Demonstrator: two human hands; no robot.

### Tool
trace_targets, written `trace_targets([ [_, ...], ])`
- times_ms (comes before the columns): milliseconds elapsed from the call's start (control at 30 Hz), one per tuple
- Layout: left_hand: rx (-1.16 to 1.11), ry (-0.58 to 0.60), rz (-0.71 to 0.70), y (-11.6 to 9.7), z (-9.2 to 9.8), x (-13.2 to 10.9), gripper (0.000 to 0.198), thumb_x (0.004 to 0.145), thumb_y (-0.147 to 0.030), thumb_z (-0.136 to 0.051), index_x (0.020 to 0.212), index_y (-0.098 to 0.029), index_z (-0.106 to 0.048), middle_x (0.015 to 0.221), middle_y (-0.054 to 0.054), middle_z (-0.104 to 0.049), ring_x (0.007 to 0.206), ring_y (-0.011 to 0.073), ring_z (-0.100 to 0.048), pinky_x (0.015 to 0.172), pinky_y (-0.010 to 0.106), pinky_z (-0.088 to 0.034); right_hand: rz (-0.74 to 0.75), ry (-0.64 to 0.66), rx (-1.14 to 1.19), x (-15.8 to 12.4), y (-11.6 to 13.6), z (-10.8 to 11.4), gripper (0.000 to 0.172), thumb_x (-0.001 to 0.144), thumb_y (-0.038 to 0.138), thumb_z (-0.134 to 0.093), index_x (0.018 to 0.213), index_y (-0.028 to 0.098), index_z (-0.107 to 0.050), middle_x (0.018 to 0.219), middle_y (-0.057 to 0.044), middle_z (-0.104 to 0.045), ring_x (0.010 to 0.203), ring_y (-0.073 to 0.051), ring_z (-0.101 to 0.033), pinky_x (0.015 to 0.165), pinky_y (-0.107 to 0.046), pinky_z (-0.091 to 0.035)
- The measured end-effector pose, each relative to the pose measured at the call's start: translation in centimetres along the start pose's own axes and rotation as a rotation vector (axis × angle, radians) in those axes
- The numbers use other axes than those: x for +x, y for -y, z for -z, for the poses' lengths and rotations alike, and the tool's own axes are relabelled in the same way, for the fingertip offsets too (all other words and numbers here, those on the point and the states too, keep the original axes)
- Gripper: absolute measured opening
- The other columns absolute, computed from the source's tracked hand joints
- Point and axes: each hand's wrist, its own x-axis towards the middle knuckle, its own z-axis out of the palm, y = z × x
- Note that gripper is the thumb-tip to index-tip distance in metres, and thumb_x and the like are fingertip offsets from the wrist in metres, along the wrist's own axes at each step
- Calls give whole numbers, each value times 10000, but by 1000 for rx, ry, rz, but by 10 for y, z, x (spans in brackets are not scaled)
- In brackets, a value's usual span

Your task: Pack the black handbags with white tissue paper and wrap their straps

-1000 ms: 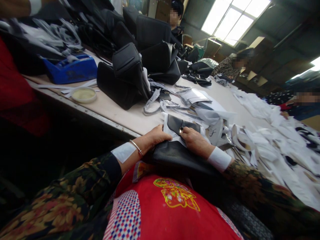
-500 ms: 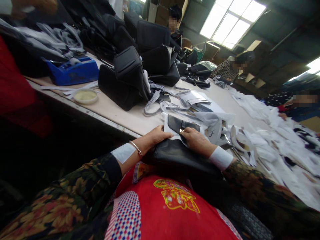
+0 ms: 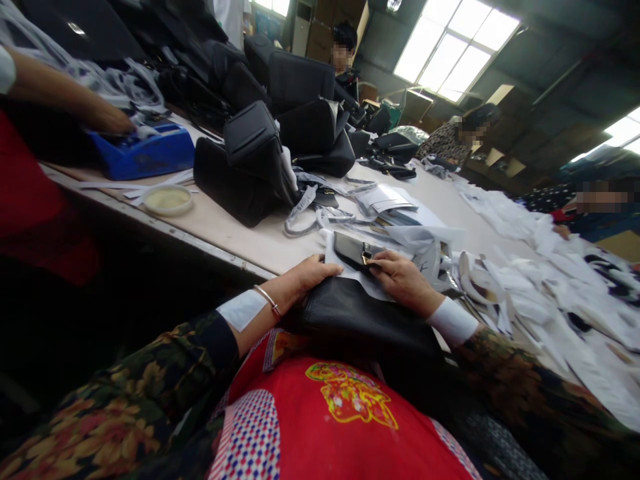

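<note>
A black handbag rests at the table edge against my lap, its flap folded back toward the table. White tissue paper lies between flap and body. My left hand is closed on the bag's left edge and the paper, thumb on top and fingers hidden underneath. At the flap's other side, my right hand pinches beside the gold clasp; its fingertips touch the clasp and flap edge.
Black bags are piled beyond my left hand. A blue tape dispenser and a shallow round dish stand at left, where a co-worker's hand reaches in. White wrapping material covers the table's right side. Other people work farther back.
My right hand has shifted slightly right, leaving more of the gold clasp visible. My left hand keeps its hold. The co-worker's hand has come down to the blue dispenser.
</note>
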Motion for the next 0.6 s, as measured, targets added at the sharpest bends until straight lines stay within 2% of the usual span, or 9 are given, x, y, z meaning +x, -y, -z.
trace_targets([
  [233, 87, -36, -10, -4, -2, 0, 492, 601, -198, -767, 1073, -140, -641, 963, 81, -759, 907, 257, -712, 769, 288, -559, 4, 41, 72, 4, -2, -13, 260, 950, 255, -535, 937, 182, -784, 1096, -111, -689, 997, -232, -649, 954, -375, -519],
  [333, 221, -44, -26, -1, 2, 4, 536, 601, -196, -750, 1121, -149, -630, 982, 76, -751, 955, 274, -703, 811, 302, -553, -87, 84, 156, 5, -8, -17, 249, 938, 264, -544, 918, 194, -783, 1118, -92, -695, 985, -214, -663, 939, -352, -524],
  [433, 456, -129, -53, -4, 4, 2, 735, 573, -249, -817, 1264, -172, -580, 1118, 108, -711, 1100, 330, -648, 923, 342, -518, -204, 90, 237, 7, -14, -17, 235, 913, 272, -561, 891, 199, -783, 1101, -78, -710, 972, -210, -673, 897, -336, -529],
  [533, 868, -263, -268, -15, 2, -6, 976, 543, -345, -883, 1413, -162, -482, 1365, 191, -549, 1299, 416, -486, 1082, 432, -411, -242, 98, 264, 9, -17, -15, 242, 899, 279, -556, 846, 195, -777, 1047, -74, -719, 930, -205, -673, 859, -328, -525],
  [567, 993, -268, -390, -19, 0, -9, 981, 558, -343, -882, 1430, -157, -472, 1423, 204, -488, 1344, 431, -425, 1126, 465, -359, -244, 99, 268, 9, -18, -15, 248, 897, 286, -553, 833, 193, -773, 1029, -75, -717, 918, -204, -670, 851, -328, -523],
  [600, 1098, -221, -524, -24, -3, -12, 922, 600, -313, -862, 1427, -161, -484, 1456, 201, -452, 1374, 430, -383, 1158, 487, -310, -245, 100, 273, 10, -18, -14, 253, 895, 294, -549, 823, 191, -769, 1008, -75, -714, 905, -203, -666, 842, -328, -520],
])
